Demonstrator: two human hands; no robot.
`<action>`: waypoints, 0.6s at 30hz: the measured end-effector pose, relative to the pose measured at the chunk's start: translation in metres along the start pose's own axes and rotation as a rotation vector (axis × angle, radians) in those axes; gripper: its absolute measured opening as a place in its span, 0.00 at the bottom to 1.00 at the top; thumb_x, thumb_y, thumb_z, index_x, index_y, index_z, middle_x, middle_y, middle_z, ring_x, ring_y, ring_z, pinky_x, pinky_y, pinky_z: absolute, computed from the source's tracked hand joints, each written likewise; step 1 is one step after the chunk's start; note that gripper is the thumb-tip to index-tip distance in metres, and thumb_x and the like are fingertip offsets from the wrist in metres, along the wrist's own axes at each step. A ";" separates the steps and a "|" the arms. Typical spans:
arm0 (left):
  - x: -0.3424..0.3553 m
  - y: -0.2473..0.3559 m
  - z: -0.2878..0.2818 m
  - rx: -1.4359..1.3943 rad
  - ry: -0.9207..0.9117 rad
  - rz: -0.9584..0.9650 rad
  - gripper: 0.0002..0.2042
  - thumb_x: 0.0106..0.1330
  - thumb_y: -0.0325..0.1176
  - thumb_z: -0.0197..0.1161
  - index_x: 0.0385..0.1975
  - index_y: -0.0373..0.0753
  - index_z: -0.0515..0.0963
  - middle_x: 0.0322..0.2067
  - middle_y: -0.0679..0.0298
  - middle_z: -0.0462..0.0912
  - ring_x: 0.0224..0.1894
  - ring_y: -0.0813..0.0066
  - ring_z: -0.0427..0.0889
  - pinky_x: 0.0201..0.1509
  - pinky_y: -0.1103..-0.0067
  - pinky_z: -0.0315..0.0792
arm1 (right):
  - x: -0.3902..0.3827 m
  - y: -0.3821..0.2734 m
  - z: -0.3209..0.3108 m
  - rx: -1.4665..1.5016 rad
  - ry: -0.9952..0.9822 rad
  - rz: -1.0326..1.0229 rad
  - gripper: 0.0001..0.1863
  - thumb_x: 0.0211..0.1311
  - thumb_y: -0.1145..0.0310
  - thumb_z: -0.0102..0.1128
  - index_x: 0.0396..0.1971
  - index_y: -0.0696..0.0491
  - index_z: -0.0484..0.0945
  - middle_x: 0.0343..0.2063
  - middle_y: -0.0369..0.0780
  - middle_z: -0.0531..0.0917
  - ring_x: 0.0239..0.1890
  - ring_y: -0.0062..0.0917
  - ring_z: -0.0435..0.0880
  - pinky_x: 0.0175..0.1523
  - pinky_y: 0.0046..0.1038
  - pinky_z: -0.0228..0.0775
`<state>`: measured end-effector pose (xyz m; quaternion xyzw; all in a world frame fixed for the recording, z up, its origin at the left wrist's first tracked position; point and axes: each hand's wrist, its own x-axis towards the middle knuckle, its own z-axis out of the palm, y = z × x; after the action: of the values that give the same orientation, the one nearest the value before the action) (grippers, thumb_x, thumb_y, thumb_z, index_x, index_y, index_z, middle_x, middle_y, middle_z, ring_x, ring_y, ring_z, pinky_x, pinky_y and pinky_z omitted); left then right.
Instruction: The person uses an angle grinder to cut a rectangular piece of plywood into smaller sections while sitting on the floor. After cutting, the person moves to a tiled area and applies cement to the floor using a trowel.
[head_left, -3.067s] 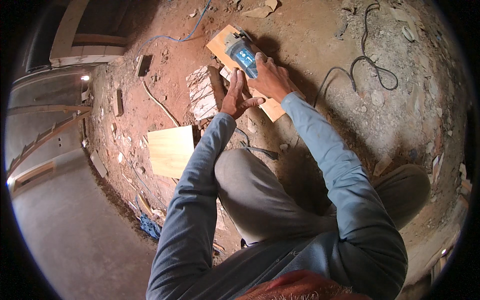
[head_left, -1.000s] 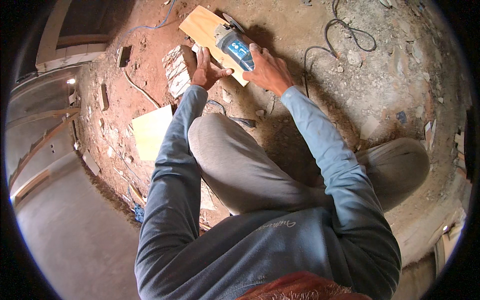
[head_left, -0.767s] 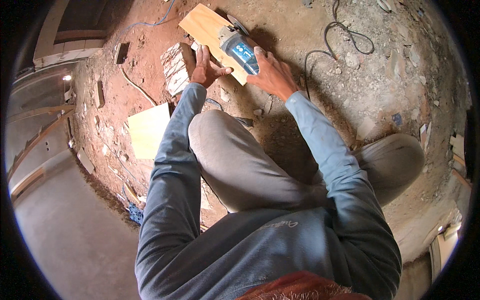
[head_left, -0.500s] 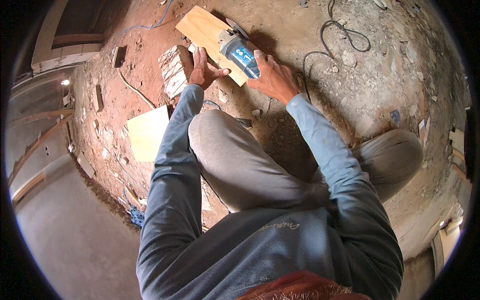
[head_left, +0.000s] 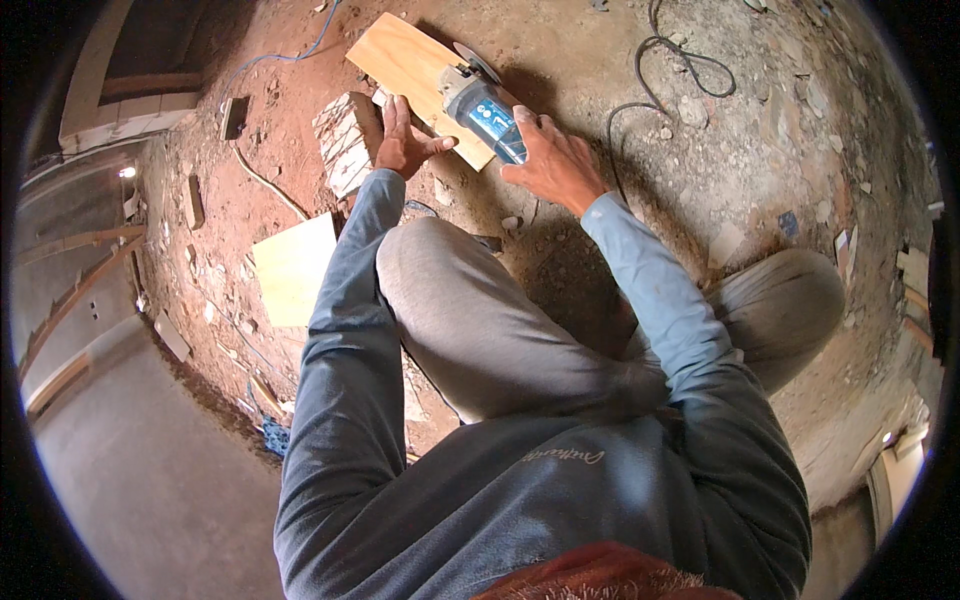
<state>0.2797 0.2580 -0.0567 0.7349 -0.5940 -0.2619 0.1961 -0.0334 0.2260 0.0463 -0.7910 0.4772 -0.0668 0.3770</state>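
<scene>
A wood-grained plank, possibly a tile [head_left: 400, 55], lies slanted on the ground at the far side, in front of me. My right hand [head_left: 555, 160] is wrapped round the rear body of a blue and grey angle grinder [head_left: 490, 118]. Its round disc [head_left: 477, 62] stands at the plank's right long edge; contact there cannot be made out. Fingers stretched and thumb spread, my left hand [head_left: 402, 142] rests at the plank's left edge. Beside those fingers is a pale, grooved block [head_left: 348, 143].
A pale square panel [head_left: 295, 270] lies by my left forearm. A dark cable [head_left: 650, 103] loops over the rubble to the right, and a blue cord [head_left: 290, 55] runs at the far left. My bent knee [head_left: 430, 270] is close to my left hand. Broken pieces are scattered around.
The grinder and my right hand have shifted slightly right and toward me against the plank. My left hand stays at the plank's edge. The whole view has drifted a little.
</scene>
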 end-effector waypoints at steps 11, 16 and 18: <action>0.001 0.018 -0.006 0.024 -0.036 0.011 0.73 0.36 0.68 0.79 0.73 0.24 0.42 0.73 0.32 0.42 0.78 0.43 0.39 0.80 0.65 0.46 | -0.013 0.000 -0.014 0.017 -0.104 0.082 0.51 0.51 0.50 0.66 0.73 0.53 0.54 0.64 0.65 0.67 0.63 0.60 0.72 0.66 0.53 0.63; -0.001 0.003 -0.003 0.109 0.015 0.028 0.74 0.36 0.70 0.77 0.72 0.22 0.43 0.73 0.32 0.43 0.78 0.43 0.42 0.80 0.65 0.47 | -0.019 0.001 -0.014 0.030 -0.132 0.072 0.51 0.51 0.50 0.66 0.73 0.54 0.54 0.63 0.64 0.68 0.62 0.59 0.73 0.64 0.54 0.64; 0.000 0.002 -0.001 0.110 0.028 0.034 0.74 0.35 0.72 0.76 0.72 0.21 0.43 0.72 0.31 0.45 0.77 0.42 0.42 0.80 0.65 0.47 | -0.023 0.004 -0.012 0.004 -0.102 0.061 0.51 0.51 0.51 0.66 0.73 0.54 0.54 0.62 0.64 0.69 0.61 0.58 0.74 0.63 0.54 0.65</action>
<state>0.2785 0.2578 -0.0543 0.7379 -0.6172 -0.2151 0.1681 -0.0543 0.2365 0.0579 -0.7775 0.4812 -0.0157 0.4046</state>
